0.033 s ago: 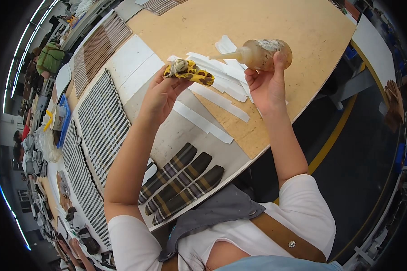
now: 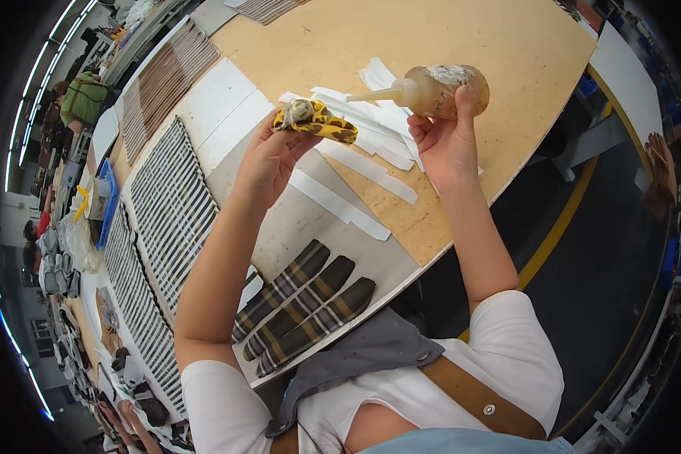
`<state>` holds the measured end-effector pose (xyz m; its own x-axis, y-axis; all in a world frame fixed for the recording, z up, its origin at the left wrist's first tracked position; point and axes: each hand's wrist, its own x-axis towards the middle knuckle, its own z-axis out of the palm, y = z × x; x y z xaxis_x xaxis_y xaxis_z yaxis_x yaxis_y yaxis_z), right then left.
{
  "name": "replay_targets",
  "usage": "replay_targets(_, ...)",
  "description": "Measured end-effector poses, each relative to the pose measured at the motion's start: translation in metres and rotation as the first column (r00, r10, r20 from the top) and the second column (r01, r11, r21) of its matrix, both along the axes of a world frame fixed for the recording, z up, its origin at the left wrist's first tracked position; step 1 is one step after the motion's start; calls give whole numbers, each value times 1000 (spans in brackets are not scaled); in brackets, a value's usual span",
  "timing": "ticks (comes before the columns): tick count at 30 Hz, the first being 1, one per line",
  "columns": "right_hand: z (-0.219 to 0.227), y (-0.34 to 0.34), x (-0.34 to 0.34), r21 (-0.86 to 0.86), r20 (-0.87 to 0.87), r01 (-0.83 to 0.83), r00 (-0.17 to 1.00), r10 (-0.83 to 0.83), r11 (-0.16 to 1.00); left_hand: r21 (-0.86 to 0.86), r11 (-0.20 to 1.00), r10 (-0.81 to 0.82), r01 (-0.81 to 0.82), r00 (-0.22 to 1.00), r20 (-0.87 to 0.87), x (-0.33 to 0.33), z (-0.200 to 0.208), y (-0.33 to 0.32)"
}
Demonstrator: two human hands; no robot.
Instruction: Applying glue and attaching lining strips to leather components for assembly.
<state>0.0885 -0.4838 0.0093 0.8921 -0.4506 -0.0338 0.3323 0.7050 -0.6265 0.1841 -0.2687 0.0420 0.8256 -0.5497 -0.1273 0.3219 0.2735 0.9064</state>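
Observation:
My left hand (image 2: 274, 163) is closed on a yellow cloth piece with dark brown spots (image 2: 333, 129), rolled up, with a greyish-beige lump (image 2: 300, 111) at its near end. In my right hand (image 2: 450, 147) is a translucent squeeze bottle (image 2: 443, 94), lying on its side, amber-stained and with a whitish crust on top. Its thin nozzle (image 2: 378, 95) points left toward the cloth, and a small gap separates the two. Both hands are raised above the table. Below them lie several white paper strips (image 2: 371, 181).
Several dark plaid fabric pieces (image 2: 306, 306) lie at the near table edge. Striped fabric panels (image 2: 174, 189) cover the left side, with brown striped ones (image 2: 163, 91) beyond. A blue tray (image 2: 107, 200) stands at far left. A person in green (image 2: 83, 98) is in the background. The wooden tabletop (image 2: 507, 38) ends at right.
Almost nothing differs; the bottle's nozzle has shifted very slightly left. Both hands keep their hold.

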Motion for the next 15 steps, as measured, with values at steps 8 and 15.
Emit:
replay_targets(8,-11,7,0,-22,-80,-48,996,46,999,31,999,-18,18,1000,-6,-1,-3,-5)
replay_targets(15,-13,10,2,11,-62,-70,996,70,998,14,1000,-25,25,1000,12,0,-3,-4)
